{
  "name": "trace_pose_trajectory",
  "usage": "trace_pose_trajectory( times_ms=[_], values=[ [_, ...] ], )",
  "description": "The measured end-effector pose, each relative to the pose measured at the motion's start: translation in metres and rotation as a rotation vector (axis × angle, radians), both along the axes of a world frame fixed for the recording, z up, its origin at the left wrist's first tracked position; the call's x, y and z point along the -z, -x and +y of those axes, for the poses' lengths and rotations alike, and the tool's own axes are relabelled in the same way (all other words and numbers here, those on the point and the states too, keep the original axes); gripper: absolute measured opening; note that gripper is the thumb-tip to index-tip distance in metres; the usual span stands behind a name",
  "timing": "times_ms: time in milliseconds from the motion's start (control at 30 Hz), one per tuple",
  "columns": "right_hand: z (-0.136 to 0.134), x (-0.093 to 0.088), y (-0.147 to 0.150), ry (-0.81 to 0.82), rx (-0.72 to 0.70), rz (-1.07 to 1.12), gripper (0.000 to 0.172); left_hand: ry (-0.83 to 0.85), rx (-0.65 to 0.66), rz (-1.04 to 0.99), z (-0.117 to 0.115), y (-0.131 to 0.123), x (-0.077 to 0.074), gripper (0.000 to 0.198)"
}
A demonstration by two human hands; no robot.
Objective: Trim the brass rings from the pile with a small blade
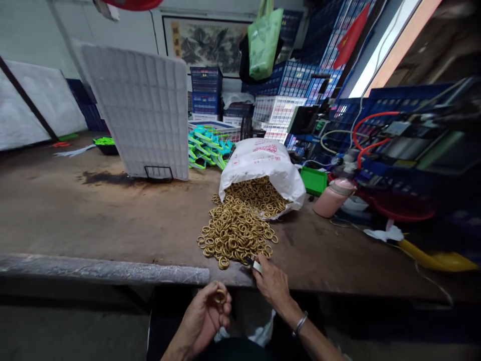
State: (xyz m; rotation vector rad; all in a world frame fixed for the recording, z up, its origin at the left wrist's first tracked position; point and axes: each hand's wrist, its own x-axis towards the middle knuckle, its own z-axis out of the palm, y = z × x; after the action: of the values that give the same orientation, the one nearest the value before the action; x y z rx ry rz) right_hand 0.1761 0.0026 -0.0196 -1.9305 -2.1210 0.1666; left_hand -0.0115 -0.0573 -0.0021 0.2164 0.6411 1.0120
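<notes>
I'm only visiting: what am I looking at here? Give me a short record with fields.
place: workbench, blue crates stacked at the back
left hand: curled around a gold ring, below the bench edge
right hand: fingertips at the near edge of the pile of rings; grip unclear
source: white sack on its side, rings spilling out
nearby: white grid panel, green box, pink bottle
</notes>
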Motion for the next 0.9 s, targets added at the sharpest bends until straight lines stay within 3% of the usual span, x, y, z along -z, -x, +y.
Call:
trace_pose_trajectory(
  times_ms=[200,300,367,433,567,733,900],
  values=[
    [0.000,0.008,-0.004,-0.030,-0.003,0.016,0.016,0.073,0.024,0.004,0.007,-0.006,0.012,0.028],
    [-0.001,0.009,-0.006,-0.004,-0.001,0.134,0.016,-0.004,0.033,0.148,0.008,-0.012,0.011,0.023],
    [-0.001,0.005,-0.005,0.036,0.005,0.293,0.012,-0.095,0.023,0.299,0.010,-0.017,0.008,0.024],
    [-0.001,-0.002,-0.002,0.075,-0.006,0.507,0.018,-0.182,-0.006,0.477,0.015,-0.021,0.004,0.027],
    [-0.004,-0.017,0.009,0.292,-0.027,0.923,0.025,-0.323,-0.086,0.716,0.026,-0.029,0.001,0.028],
    [-0.012,-0.029,0.021,0.631,0.097,1.330,0.027,-0.556,-0.216,0.935,0.023,-0.031,0.006,0.021],
    [-0.016,-0.032,0.022,0.884,0.133,1.560,0.030,-0.793,-0.112,1.027,0.016,-0.024,0.008,0.024]
  ],
)
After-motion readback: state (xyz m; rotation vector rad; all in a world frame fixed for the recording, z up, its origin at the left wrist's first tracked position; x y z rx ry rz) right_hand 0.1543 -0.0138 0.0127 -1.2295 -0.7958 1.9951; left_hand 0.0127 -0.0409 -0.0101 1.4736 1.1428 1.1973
